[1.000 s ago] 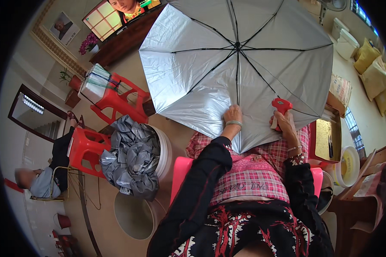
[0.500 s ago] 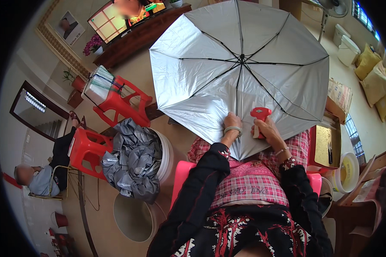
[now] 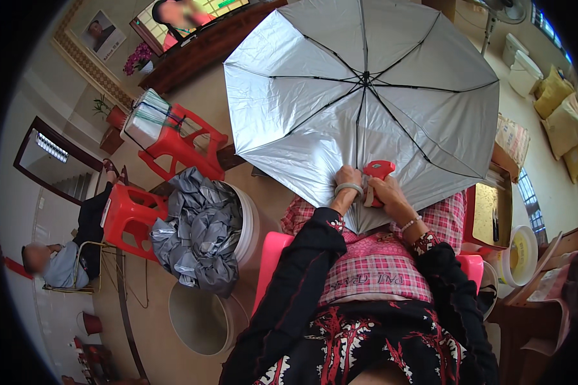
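A silver umbrella (image 3: 289, 115) is spread open with its inside up, its black ribs running from the hub to the rim. The near edge rests over my lap. My left hand (image 3: 348, 181) is closed on the near part of the umbrella, at a rib; the fingertips are partly hidden. In my right hand (image 3: 389, 194) is a red and white gun-shaped hand tool (image 3: 379, 169), gripped by its handle. It sits just right of my left hand, close against the same rib. What the tool's tip touches cannot be made out.
Left of me, grey folded cloth (image 3: 196, 231) heaps over a white bucket (image 3: 247, 218). Beyond stand red plastic stools (image 3: 133, 215), where a person (image 3: 70, 256) sits nearby. To my right are a shallow box (image 3: 488, 215) and a white tub (image 3: 521, 256).
My right hand has brought the hand tool left, next to my left hand at the rib. My left hand stays on the umbrella, which has shifted slightly.
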Motion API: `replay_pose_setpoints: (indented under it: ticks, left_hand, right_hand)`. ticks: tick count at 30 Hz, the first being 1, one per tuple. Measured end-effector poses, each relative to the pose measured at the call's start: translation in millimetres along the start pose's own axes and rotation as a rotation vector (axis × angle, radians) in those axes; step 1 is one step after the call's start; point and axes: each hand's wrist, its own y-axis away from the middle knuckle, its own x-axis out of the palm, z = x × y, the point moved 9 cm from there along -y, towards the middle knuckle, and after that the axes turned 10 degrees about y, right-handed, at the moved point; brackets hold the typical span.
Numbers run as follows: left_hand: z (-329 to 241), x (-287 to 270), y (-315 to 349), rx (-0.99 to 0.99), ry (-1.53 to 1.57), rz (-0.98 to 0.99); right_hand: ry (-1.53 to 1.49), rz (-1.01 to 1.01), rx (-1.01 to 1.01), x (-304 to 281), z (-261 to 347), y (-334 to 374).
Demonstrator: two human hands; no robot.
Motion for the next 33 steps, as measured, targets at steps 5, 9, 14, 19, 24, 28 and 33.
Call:
replay_pose_setpoints:
  ticks: [5,9,14,19,24,28,33]
  left_hand:
    - [0,4,7,-0.021,0.002,0.068]
    - [-1,26,-1,0.023,-0.16,0.241]
    - [43,31,-27,-0.114,0.18,0.242]
    - [16,28,-4,-0.164,0.258,0.313]
    - [10,17,6,-0.163,0.288,0.302]
    - [2,13,15,-0.163,0.347,0.342]
    - [-7,15,20,-0.148,0.396,0.369]
  right_hand:
    - [-0.219,-0.002,0.21,0,-37,-5]
    - [-0.601,0.073,0.361,3,-64,-20]
    - [-0.713,0.201,0.416,17,-64,-23]
    - [-0.774,0.176,0.428,8,-70,-24]
    - [-0.765,0.204,0.416,11,-67,-20]
    - [-0.741,0.217,0.432,11,-71,-19]
    - [-0.712,0.233,0.432,8,-80,-25]
